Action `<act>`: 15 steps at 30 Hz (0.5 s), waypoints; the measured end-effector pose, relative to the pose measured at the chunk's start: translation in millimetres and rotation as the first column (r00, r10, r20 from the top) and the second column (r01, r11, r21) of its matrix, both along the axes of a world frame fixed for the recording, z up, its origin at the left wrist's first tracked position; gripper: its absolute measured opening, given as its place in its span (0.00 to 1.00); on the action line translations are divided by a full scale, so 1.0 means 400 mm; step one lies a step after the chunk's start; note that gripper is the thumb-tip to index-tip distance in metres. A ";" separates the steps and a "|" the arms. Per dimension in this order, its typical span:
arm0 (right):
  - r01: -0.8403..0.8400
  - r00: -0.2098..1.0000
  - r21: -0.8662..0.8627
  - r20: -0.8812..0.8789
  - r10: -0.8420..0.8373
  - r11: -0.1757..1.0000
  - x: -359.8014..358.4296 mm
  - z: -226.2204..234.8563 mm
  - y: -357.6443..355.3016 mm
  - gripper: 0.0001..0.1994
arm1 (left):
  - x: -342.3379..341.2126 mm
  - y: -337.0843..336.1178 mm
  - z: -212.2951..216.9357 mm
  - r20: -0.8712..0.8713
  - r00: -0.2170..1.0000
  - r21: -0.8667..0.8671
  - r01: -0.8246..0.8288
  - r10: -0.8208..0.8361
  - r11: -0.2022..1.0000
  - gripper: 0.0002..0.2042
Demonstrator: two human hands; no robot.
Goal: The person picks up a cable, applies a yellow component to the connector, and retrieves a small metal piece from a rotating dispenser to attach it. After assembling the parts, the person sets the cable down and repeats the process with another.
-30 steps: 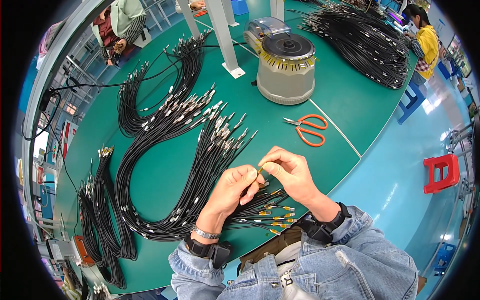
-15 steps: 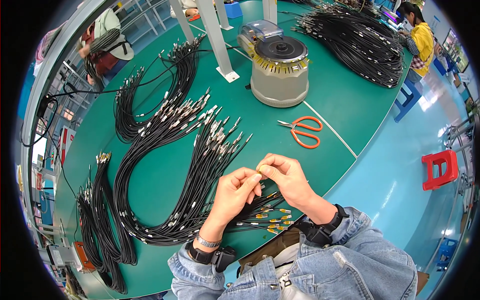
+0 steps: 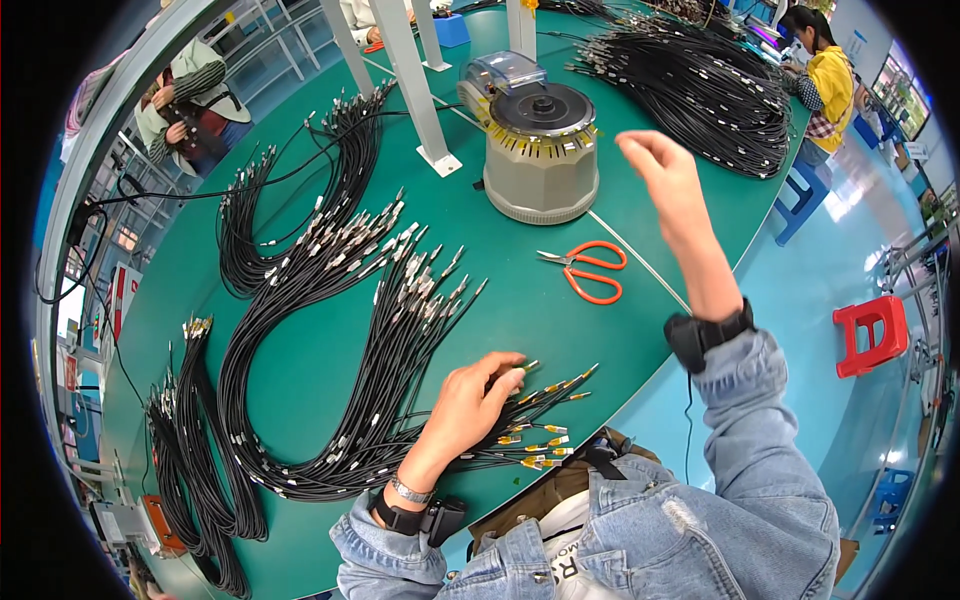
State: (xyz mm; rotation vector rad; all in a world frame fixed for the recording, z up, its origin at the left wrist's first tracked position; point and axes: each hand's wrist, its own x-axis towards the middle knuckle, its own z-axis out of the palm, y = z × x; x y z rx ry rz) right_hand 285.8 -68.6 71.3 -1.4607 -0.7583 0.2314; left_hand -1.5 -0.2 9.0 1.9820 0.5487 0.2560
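Note:
My left hand is closed on the end of a black cable; its pale connector tip pokes out past the thumb and forefinger. Beneath and beside that hand fans a bunch of black cable ends, several wrapped in yellow tape. My right hand is raised at the right of a round tape dispenser, apart from it. Its fingers are bent and slightly parted, with nothing seen in them. Short yellow tape pieces stick out around the dispenser's black disc.
Orange-handled scissors lie on the green table. Bundled black cables loop across the left side, and a large coil lies at far right. A metal post stands behind the dispenser. A red stool is on the floor.
My hands have parted. The right one has swung up and right toward the dispenser; the left has dropped slightly, keeping the cable end. The view has shifted a little.

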 end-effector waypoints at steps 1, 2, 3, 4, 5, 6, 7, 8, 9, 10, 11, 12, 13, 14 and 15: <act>0.033 0.999 -0.047 0.005 -0.033 0.998 0.025 0.006 0.021 0.11 | -0.002 0.003 -0.001 0.016 1.000 0.085 -0.021 0.020 0.996 0.09; 0.066 0.998 -0.096 0.009 -0.065 0.993 0.043 0.009 0.039 0.11 | -0.006 0.009 -0.004 0.031 0.999 0.168 -0.044 0.039 0.985 0.09; 0.062 0.998 -0.096 0.009 -0.061 0.993 0.056 0.014 0.052 0.11 | -0.010 0.014 -0.006 0.048 0.997 0.249 -0.067 0.057 0.966 0.10; 0.025 1.000 -0.172 -0.004 -0.026 0.985 0.067 0.018 0.063 0.11 | -0.015 0.023 -0.004 0.047 0.997 0.249 -0.071 0.061 0.966 0.10; -0.014 1.000 -0.249 -0.020 0.009 0.968 0.075 0.017 0.075 0.11 | -0.019 0.037 -0.004 0.067 0.993 0.429 -0.114 0.094 0.896 0.10; -0.054 0.998 -0.323 -0.039 0.044 0.945 0.083 0.016 0.085 0.10 | -0.021 0.051 -0.002 0.091 0.988 0.593 -0.153 0.122 0.791 0.09; -0.059 0.998 -0.326 -0.042 0.048 0.943 0.093 0.012 0.088 0.10 | -0.023 0.061 -0.001 0.119 0.982 0.733 -0.184 0.143 0.655 0.09; -0.109 0.992 -0.265 -0.084 0.090 0.958 0.107 0.006 0.085 0.10 | -0.023 0.067 -0.001 0.117 0.982 0.731 -0.185 0.147 0.657 0.09; -0.156 0.983 -0.200 -0.123 0.133 0.967 0.120 -0.001 0.082 0.09 | -0.022 0.074 -0.002 0.090 0.977 0.766 -0.191 0.193 0.613 0.09; -0.206 0.970 -0.130 -0.161 0.184 0.970 0.119 -0.001 0.087 0.08 | -0.023 0.080 -0.001 0.063 0.968 0.802 -0.195 0.244 0.565 0.08; -0.214 0.968 -0.130 -0.163 0.192 0.968 0.114 0.001 0.087 0.08 | -0.025 0.083 -0.001 0.040 0.955 0.835 -0.195 0.295 0.515 0.07; -0.262 0.945 -0.017 -0.208 0.253 0.965 0.095 0.014 0.082 0.08 | -0.030 0.086 -0.007 0.037 0.952 0.835 -0.197 0.305 0.514 0.07; -0.301 0.917 0.097 -0.244 0.315 0.949 0.074 0.030 0.071 0.07 | -0.033 0.087 -0.016 0.013 0.950 0.823 -0.187 0.311 0.537 0.08; -0.329 0.885 0.211 -0.273 0.378 0.921 0.053 0.041 0.060 0.07 | -0.036 0.089 -0.024 -0.010 0.949 0.810 -0.177 0.315 0.559 0.08; -0.331 0.883 0.211 -0.274 0.380 0.920 0.030 0.046 0.046 0.07 | -0.036 0.090 -0.028 -0.032 0.949 0.796 -0.166 0.314 0.582 0.08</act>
